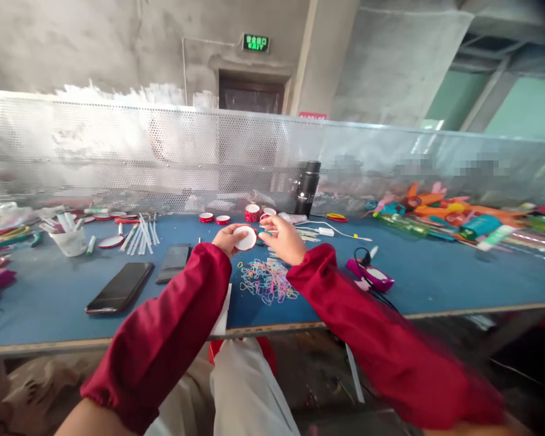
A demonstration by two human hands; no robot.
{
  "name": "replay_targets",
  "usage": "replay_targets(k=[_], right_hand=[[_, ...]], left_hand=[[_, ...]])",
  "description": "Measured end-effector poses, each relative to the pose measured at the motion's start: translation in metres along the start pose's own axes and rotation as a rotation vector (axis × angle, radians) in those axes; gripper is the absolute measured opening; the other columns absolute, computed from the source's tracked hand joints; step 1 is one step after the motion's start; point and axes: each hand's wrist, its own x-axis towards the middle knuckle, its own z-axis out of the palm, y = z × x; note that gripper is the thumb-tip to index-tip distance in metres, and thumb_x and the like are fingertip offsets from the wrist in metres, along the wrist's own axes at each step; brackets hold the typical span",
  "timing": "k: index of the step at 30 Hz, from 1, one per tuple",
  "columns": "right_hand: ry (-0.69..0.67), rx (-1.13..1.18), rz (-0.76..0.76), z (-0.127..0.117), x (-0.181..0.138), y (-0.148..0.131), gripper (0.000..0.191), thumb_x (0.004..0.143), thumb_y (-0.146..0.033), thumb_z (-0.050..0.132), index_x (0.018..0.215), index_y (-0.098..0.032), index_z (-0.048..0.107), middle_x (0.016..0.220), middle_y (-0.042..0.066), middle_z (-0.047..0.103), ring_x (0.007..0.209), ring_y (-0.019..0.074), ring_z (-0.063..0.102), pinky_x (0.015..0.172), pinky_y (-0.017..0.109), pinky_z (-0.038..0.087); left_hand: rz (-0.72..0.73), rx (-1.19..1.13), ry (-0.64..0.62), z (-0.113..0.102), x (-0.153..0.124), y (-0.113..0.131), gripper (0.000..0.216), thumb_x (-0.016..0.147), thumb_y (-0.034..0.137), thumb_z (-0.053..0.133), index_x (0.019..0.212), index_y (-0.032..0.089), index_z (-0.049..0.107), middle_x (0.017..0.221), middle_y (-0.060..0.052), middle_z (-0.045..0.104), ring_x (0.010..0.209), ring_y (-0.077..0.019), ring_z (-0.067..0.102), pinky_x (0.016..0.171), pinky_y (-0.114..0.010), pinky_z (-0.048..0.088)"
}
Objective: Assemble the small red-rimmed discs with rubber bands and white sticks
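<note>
Over the middle of a blue tabletop [436, 275], your left hand [227, 240] grips a red-rimmed white disc [245, 238] by its left side, between the red tins [252, 212] and a loose pile of pastel loops [267, 283]. Your right hand [285, 241] hangs just beside the disc, fingers bent; whether it pinches anything cannot be told.

The disc is the likeliest casualty: only 1 hand clearly holds it, and a slackened grip could drop it onto the loops. Your right sleeve [315, 272] runs close beside that pile — a low sweep of the cuff might scatter it. The black cable [381, 297] by the purple device [376, 276] could snag your forearm if it swings wide.

The front edge [281, 327] lies just this side of the loops, and a white slab [222, 312] reaches it near your left sleeve [177, 333], where a nudge might tip it off. More open room shows right of the purple device; leftward, 1 phone [120, 288] narrows your way.
</note>
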Motion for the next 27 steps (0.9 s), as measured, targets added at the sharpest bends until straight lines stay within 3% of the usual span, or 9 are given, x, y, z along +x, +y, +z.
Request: replay_targets(k=[3, 7, 9, 11, 12, 14, 17, 22, 27], right_hand=[[-0.043, 0.07, 0.098, -0.002, 0.001, -0.001, 0.03, 0.082, -0.017, 0.066, 0.111, -0.016, 0.06, 0.117, 0.012, 0.066, 0.088, 0.0176, 0.068, 0.082, 0.036, 0.056], [-0.132, 0.014, 0.018, -0.025, -0.017, -0.008, 0.038, 0.083, -0.02, 0.065, 0.12, -0.019, 0.059, 0.11, 0.009, 0.07, 0.086, 0.0172, 0.069, 0.08, 0.034, 0.056], [-0.139, -0.128, -0.045, -0.043, -0.025, -0.009, 0.039, 0.086, -0.025, 0.063, 0.125, -0.021, 0.06, 0.1, 0.007, 0.072, 0.083, 0.0179, 0.069, 0.08, 0.035, 0.054], [-0.154, -0.323, -0.076, -0.061, -0.029, -0.002, 0.02, 0.086, -0.034, 0.064, 0.099, -0.022, 0.072, 0.086, 0.006, 0.073, 0.077, 0.0203, 0.067, 0.073, 0.035, 0.052], [-0.236, -0.353, -0.097, -0.067, -0.029, 0.004, 0.019, 0.084, -0.039, 0.066, 0.083, -0.022, 0.074, 0.078, 0.005, 0.072, 0.071, 0.02, 0.066, 0.067, 0.033, 0.051], [-0.367, -0.279, -0.11, -0.075, -0.029, 0.017, 0.025, 0.085, -0.047, 0.064, 0.08, -0.025, 0.075, 0.078, 0.003, 0.073, 0.066, 0.0175, 0.065, 0.059, 0.03, 0.048], [-0.288, -0.284, -0.061, -0.074, -0.028, 0.031, 0.024, 0.085, -0.046, 0.064, 0.085, -0.025, 0.076, 0.079, 0.002, 0.074, 0.064, 0.0158, 0.064, 0.056, 0.028, 0.045], [-0.439, -0.333, -0.034, -0.059, -0.024, 0.036, 0.017, 0.085, -0.035, 0.062, 0.086, -0.024, 0.076, 0.084, 0.001, 0.075, 0.074, 0.0169, 0.067, 0.066, 0.028, 0.047], [-0.498, -0.402, -0.128, -0.05, -0.027, 0.033, 0.013, 0.083, -0.023, 0.064, 0.088, -0.025, 0.076, 0.089, 0.001, 0.075, 0.084, 0.0196, 0.067, 0.078, 0.032, 0.047]], left_hand=[[0.048, 0.015, 0.034, -0.004, 0.003, 0.002, 0.032, 0.066, 0.027, 0.078, 0.093, 0.015, 0.065, 0.085, -0.007, 0.071, 0.067, -0.0155, 0.065, 0.055, -0.025, 0.051], [0.013, -0.008, 0.073, -0.008, 0.007, 0.0, 0.019, 0.077, 0.031, 0.069, 0.088, 0.016, 0.065, 0.08, -0.005, 0.069, 0.066, -0.0145, 0.064, 0.056, -0.024, 0.051], [-0.059, -0.008, 0.122, -0.011, 0.011, -0.002, 0.018, 0.081, 0.032, 0.065, 0.092, 0.018, 0.065, 0.085, -0.005, 0.069, 0.07, -0.0147, 0.065, 0.059, -0.025, 0.053], [-0.063, 0.019, 0.189, -0.014, 0.015, -0.005, 0.018, 0.083, 0.032, 0.063, 0.096, 0.02, 0.064, 0.09, -0.005, 0.068, 0.073, -0.0152, 0.065, 0.061, -0.027, 0.054], [-0.064, 0.04, 0.222, -0.014, 0.017, -0.005, 0.018, 0.084, 0.032, 0.061, 0.097, 0.02, 0.064, 0.091, -0.005, 0.067, 0.074, -0.0155, 0.065, 0.062, -0.028, 0.054], [-0.108, 0.093, 0.253, -0.014, 0.019, -0.006, 0.017, 0.086, 0.03, 0.058, 0.1, 0.02, 0.064, 0.09, -0.005, 0.067, 0.072, -0.0154, 0.064, 0.062, -0.028, 0.054], [-0.14, 0.171, 0.238, -0.01, 0.017, -0.004, 0.012, 0.084, 0.027, 0.063, 0.093, 0.019, 0.063, 0.082, -0.004, 0.065, 0.068, -0.0141, 0.061, 0.062, -0.028, 0.053], [-0.136, 0.231, 0.243, -0.006, 0.009, -0.001, 0.012, 0.078, 0.02, 0.069, 0.081, 0.016, 0.059, 0.071, -0.005, 0.063, 0.07, -0.016, 0.061, 0.068, -0.032, 0.055], [-0.186, -0.045, 0.184, -0.007, 0.004, 0.01, 0.019, 0.088, 0.019, 0.053, 0.104, 0.014, 0.062, 0.091, -0.013, 0.07, 0.087, -0.0224, 0.067, 0.08, -0.039, 0.056]])
